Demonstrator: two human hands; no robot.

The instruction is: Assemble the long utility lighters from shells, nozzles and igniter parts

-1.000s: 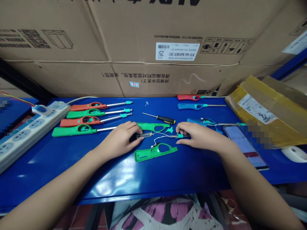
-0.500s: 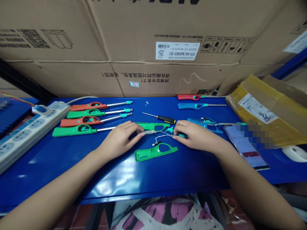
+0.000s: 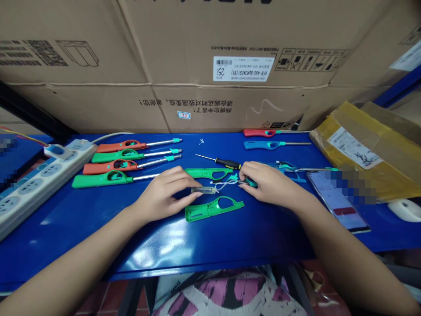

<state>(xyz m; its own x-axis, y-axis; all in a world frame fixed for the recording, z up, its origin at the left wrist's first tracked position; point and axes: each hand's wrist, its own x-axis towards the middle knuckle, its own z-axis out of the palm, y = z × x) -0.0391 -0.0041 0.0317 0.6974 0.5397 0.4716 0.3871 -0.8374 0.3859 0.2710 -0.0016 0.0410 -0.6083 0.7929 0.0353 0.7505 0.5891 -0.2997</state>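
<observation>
Between thumb and fingers of my left hand (image 3: 169, 191) is a clear fuel tank (image 3: 204, 190), with thin white tubing and wire (image 3: 225, 182) running from it to the right. My right hand (image 3: 263, 180) is closed on the lighter nozzle (image 3: 250, 182), a dark piece with a teal part; most of it is hidden under the fingers. One green lighter shell half (image 3: 208, 209) lies in front of the hands, hollow side up. Behind the tank lies another green shell half (image 3: 200, 174). A small teal trigger (image 3: 232, 177) sits beside my right fingertips.
A black and yellow screwdriver (image 3: 227, 163) lies behind my hands. Several lighters, one a green lighter (image 3: 101, 179), lie at left by a power strip (image 3: 49, 175). At right are a blue lighter (image 3: 263, 145), a phone (image 3: 337, 202) and a yellow-taped package (image 3: 365, 153). A cardboard box (image 3: 184, 96) stands behind.
My left hand has moved slightly toward me and brought the tank down, away from the rear green shell half. The tubing now bends closer together between my hands.
</observation>
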